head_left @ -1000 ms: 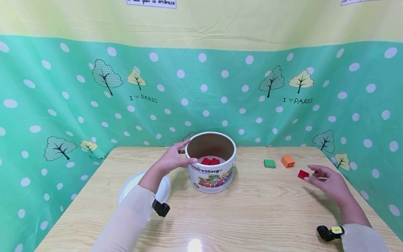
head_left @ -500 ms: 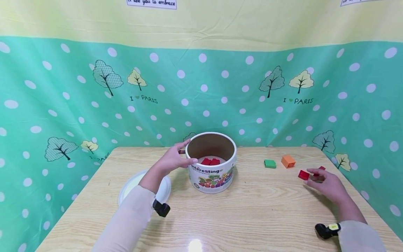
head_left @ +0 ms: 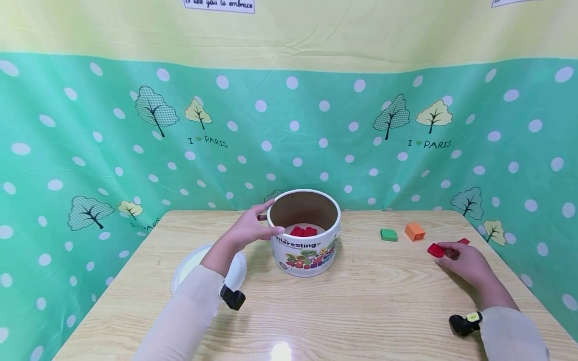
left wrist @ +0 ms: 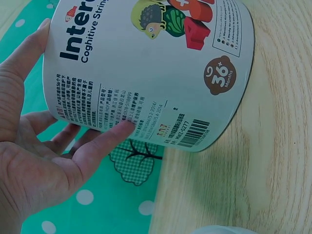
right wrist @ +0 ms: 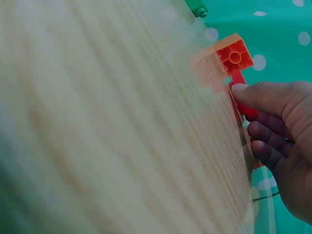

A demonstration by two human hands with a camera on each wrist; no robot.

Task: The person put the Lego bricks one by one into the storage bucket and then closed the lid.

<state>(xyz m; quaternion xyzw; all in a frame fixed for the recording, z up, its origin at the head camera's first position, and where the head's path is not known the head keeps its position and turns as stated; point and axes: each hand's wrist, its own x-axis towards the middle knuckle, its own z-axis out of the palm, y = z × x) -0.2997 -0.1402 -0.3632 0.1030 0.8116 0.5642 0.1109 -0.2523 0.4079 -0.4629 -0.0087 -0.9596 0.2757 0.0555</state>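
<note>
A white toy bucket (head_left: 303, 258) with printed lettering stands upright on the table, two red bricks (head_left: 309, 231) visible on its floor. My left hand (head_left: 248, 228) touches the bucket's left side and rim, its thumb and fingers spread and mostly straight in the left wrist view. At the right, my right hand (head_left: 469, 263) pinches a red toy brick (head_left: 436, 250) between thumb and fingers, low at the tabletop. Another red brick (head_left: 463, 241) lies just behind that hand, partly hidden by it. In the right wrist view the hand (right wrist: 287, 122) covers part of the held brick.
An orange brick (head_left: 415, 231) and a flat green brick (head_left: 389, 234) sit toward the back right of the wooden table (head_left: 352, 316). A round white lid (head_left: 238, 265) lies left, partly under the left forearm. A patterned green curtain (head_left: 316, 125) hangs behind the table.
The right hand has shifted slightly, and the red brick at its fingertips has tilted. More of the other red brick shows behind it. The left hand stays on the bucket.
</note>
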